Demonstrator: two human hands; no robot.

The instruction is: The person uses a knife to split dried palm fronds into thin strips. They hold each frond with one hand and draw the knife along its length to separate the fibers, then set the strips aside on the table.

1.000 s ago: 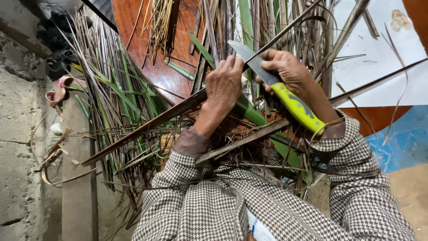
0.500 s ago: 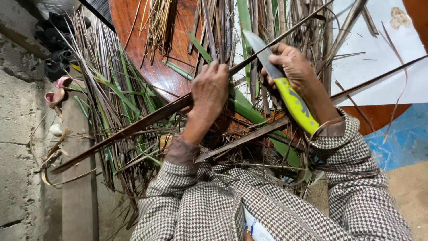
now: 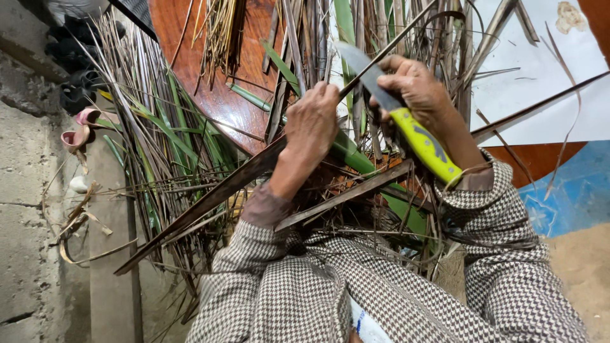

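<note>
My left hand (image 3: 312,124) grips a long brown dried palm leaf strip (image 3: 210,200) that runs from lower left up past my hand to the upper right. My right hand (image 3: 416,89) holds a knife (image 3: 406,124) with a yellow-green handle and a grey blade. The blade points up-left and lies against the thin upper end of the strip, just right of my left fingers. Both arms wear houndstooth sleeves.
A heap of green and dry palm leaves (image 3: 165,140) lies around and under my hands. A round reddish-brown wooden tabletop (image 3: 222,95) is behind them. Sandals (image 3: 86,121) lie on the concrete floor at left. A white sheet (image 3: 546,95) and a blue mat (image 3: 572,190) are at right.
The strip has slid through my left hand, its lower-left end moving down and left. Both hands have risen in the view, and the knife blade has moved up along the strip.
</note>
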